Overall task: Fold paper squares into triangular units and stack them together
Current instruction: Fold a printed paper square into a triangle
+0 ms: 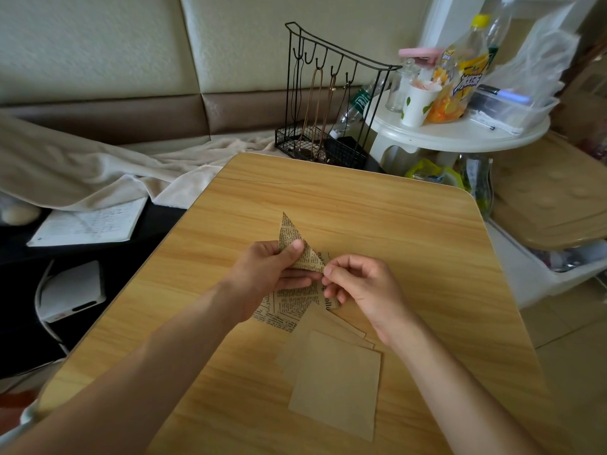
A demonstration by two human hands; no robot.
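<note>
- A folded triangular unit of newsprint-patterned tan paper [297, 246] is held just above the light wood-grain tabletop [377, 218], its sharp apex pointing away from the person.
- The left hand [269, 274] is curled round the unit, with the thumb laid across its printed face and the other fingers underneath; the grip appears meant to keep the layers flat and the creases from springing open.
- The right hand [358, 287] is closed to a narrow pinch, its fingertips meeting at the unit's near right corner, where a flap is probably being tucked or sharpened (the exact fold is hidden by the fingers).
- A second piece of the same printed paper [289, 307] lies on the table directly below the hands, partly covered by them; whether it is already folded cannot be told.
- A loose fan of plain kraft-brown paper squares [335, 376] rests nearer the person, overlapping one another and touching the printed piece, kept within easy reach as the supply for further units.
- The task is judged to be at an early stage, since several squares are unfolded and no stack of finished units is visible.
- A black wire rack [328, 103] stands beyond the table's far edge, well apart from the work.
</note>
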